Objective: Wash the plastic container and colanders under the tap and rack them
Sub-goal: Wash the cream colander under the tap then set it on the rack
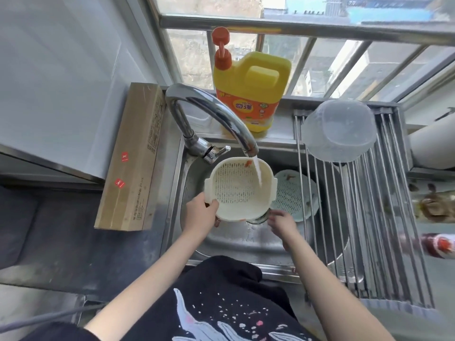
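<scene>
1. Left hand (202, 209) is gripping the cream colander (240, 190) by its near-left rim handle, tilting it under the tap (211, 114) at the middle of the sink (246, 244).
2. Right hand (282, 221) is hovering just beside the colander's underside, fingers loosely spread and holding nothing.
3. Water (257, 172) is striking the colander's inside wall on the far-right side, beside an orange scrap stuck near the rim.
4. Pale green colander (295, 195) is lying in the sink's right half, partly under the rack (369, 217), waiting its turn.
5. Clear plastic container (339, 130) is already sitting upside down at the rack's far end.
6. Risk: a one-handed hold on a wet handle could slip, dropping the colander onto the drain; the tilted wall could also be sending spray over the sink's near edge.
7. Hard to tell: the drain is hidden beneath the colander, and the bottles at the right edge are blurred.
</scene>
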Demonstrator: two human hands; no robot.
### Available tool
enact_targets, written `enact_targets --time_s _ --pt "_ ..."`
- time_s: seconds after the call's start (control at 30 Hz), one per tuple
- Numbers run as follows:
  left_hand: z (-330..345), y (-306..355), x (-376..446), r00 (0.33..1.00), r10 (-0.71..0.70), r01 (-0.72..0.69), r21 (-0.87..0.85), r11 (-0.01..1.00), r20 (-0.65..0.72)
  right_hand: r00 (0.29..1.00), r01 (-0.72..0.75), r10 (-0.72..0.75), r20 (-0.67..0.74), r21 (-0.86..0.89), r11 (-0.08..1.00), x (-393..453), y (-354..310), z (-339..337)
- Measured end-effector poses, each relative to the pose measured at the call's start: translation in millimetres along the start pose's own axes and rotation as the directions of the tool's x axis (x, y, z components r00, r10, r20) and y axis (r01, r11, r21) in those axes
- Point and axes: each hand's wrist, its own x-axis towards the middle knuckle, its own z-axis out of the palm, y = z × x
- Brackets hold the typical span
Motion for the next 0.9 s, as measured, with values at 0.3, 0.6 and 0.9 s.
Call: enact_targets --time_s 0.3,0.6,0.9 --pt "17 15 -5 0.996 -0.013 -0.003 -0.178 0.984 -0.087 0.498 0.514 -0.820 0.283 -0.857 0.017 -84 -13 17" --pt "32 55 5 0.999 -0.038 0.048 -0.377 0.925 0.034 0.591 0.403 -0.707 0.389 -0.901 -0.159 -92 -22 10" --pt "19 53 -6 0.996 0.065 -0.084 -0.343 0.936 -0.068 0.510 0.516 -0.833 0.214 -0.851 0.097 -87 -41 -12"
